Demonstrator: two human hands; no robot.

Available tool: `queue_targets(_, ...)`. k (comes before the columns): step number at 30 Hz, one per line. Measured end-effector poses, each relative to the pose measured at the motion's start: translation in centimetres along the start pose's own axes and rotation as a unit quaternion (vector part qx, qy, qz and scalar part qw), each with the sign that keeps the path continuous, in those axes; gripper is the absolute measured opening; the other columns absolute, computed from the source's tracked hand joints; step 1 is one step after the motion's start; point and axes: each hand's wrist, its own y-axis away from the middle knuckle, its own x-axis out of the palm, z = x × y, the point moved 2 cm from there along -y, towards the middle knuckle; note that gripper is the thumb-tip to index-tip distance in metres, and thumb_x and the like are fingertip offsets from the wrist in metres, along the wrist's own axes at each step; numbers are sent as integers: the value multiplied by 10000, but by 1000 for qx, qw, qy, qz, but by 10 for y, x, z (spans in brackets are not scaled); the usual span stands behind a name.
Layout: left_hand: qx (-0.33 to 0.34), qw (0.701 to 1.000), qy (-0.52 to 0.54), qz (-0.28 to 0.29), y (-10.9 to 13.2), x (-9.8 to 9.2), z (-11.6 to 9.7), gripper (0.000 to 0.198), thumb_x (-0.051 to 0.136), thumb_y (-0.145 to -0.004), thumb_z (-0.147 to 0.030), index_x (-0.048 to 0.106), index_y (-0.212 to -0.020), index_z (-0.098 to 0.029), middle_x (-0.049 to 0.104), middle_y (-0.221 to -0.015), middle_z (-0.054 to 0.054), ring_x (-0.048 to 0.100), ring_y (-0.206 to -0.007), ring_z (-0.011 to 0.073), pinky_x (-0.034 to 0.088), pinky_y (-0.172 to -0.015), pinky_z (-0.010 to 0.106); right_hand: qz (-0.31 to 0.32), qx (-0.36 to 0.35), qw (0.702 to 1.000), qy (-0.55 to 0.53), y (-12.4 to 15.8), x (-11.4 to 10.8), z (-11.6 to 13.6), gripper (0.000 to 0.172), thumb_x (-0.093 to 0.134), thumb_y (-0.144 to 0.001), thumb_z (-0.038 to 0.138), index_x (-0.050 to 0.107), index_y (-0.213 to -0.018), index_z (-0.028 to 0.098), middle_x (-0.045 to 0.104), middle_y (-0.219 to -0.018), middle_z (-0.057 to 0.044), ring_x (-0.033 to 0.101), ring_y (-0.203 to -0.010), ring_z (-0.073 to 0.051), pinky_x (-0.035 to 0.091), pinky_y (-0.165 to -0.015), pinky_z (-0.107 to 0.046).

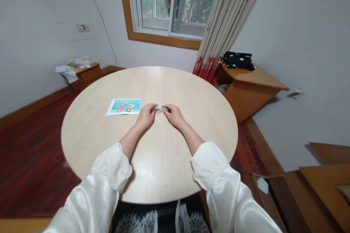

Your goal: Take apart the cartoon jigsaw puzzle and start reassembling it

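A small heap of jigsaw puzzle pieces [159, 110] lies near the middle of the round table [153, 174]. My left hand [147, 115] curls round the heap's left side, and my right hand [174, 114] does the same on the right. Both hands have bent fingers touching pieces, partly hiding them; I cannot make out single pieces in the fingertips. One loose puzzle piece [159, 119] lies pale side up just in front of the heap. Left of my left hand rests a printed cartoon picture [124, 106] on white paper, lying flat.
Beyond the table are a window [175, 3] and a flowered curtain [221, 18]. A wooden cabinet [254, 83] with folded black cloth [238, 60] stands at the right. Papers lie on a low stand [89, 72] at the left. Wooden boards [300, 189] are at the lower right.
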Motion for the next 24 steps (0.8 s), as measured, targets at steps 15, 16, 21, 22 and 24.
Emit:
queue_targets(15,-72,974,210,-32,-4,-14,-8,435,435,-682,-64,632,-1064,-128,694,-1034,86,638,-988,178,478,-931,334,108,-5,992,59,6,-26,12,741,638,-764,282,340,-1440,234,391,-1462,-125,343,-1363,-242,269,-1115,-456)
queue_targets(16,-72,976,206,-19,-3,-15,-8,446,438,-677,-63,627,-1076,-121,693,-1040,96,640,-992,183,478,-931,339,139,1,986,87,8,-26,12,826,697,-722,338,318,-1449,231,355,-1479,-141,302,-1381,-272,243,-1118,-480)
queue_targets(21,-26,998,58,11,2,-23,-11,381,568,-696,-152,657,-1066,-164,672,-1097,101,617,-1011,225,461,-939,372,157,31,972,173,12,-27,12,709,735,-705,404,462,-1329,207,470,-1347,-151,413,-1263,-305,328,-1022,-484)
queue_targets(22,-19,999,20,20,3,-25,-11,376,611,-690,-190,665,-1061,-172,670,-1090,102,612,-1009,241,458,-934,385,150,29,972,176,11,-27,12,605,718,-729,378,513,-1269,197,517,-1276,-138,460,-1200,-286,359,-990,-458)
queue_targets(24,-14,998,-46,45,4,-25,-9,354,670,-671,-244,690,-1019,-180,676,-1036,105,607,-991,271,451,-918,410,139,15,975,171,9,-27,10,402,693,-759,314,599,-1127,180,577,-1133,-109,519,-1080,-242,395,-941,-405)
